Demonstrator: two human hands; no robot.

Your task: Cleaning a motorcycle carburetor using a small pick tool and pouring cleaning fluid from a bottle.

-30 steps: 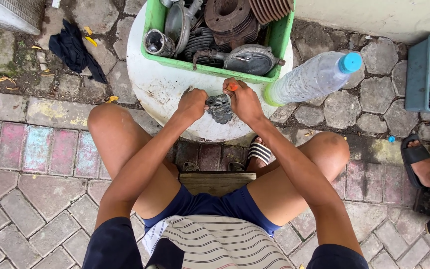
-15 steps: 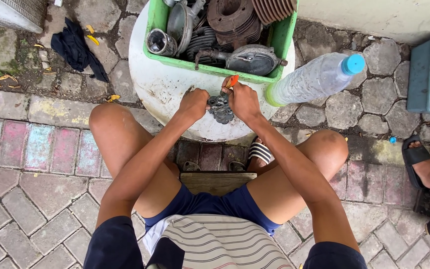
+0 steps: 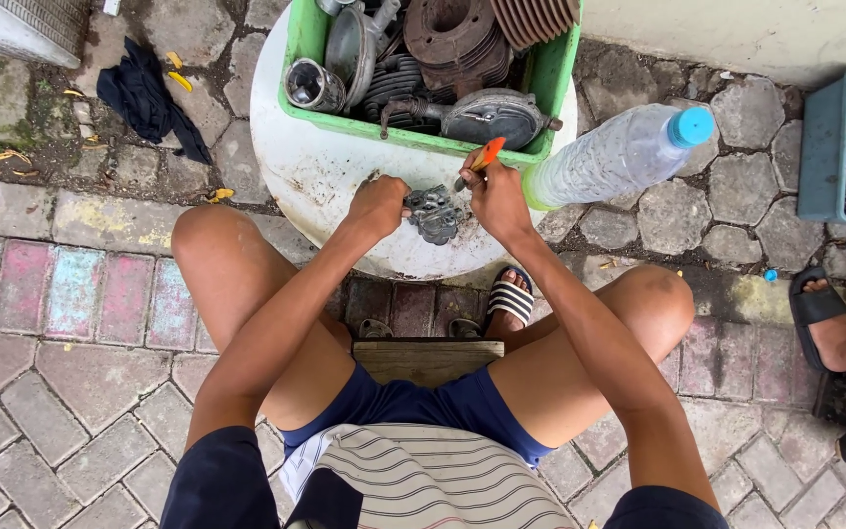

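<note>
Working a small metal part on the white round table, seen from the head camera.

We held the grey metal part [image 3: 435, 213] on the white table [image 3: 315, 186], near its front edge, our left hand [image 3: 380, 204] clamped around its left side. Our right hand [image 3: 497, 199] had risen a little since half a second before, fingers closed on an orange-handled tool [image 3: 483, 157] tilted up toward the green crate [image 3: 298, 59]; the tool looked lifted off the part rather than pressed in. The crate held rusty finned cylinders, a round cover and a short tube. A clear plastic bottle [image 3: 619, 157] with a blue cap leaned beside it. A blue bin [image 3: 824, 147] stood at right.
</note>
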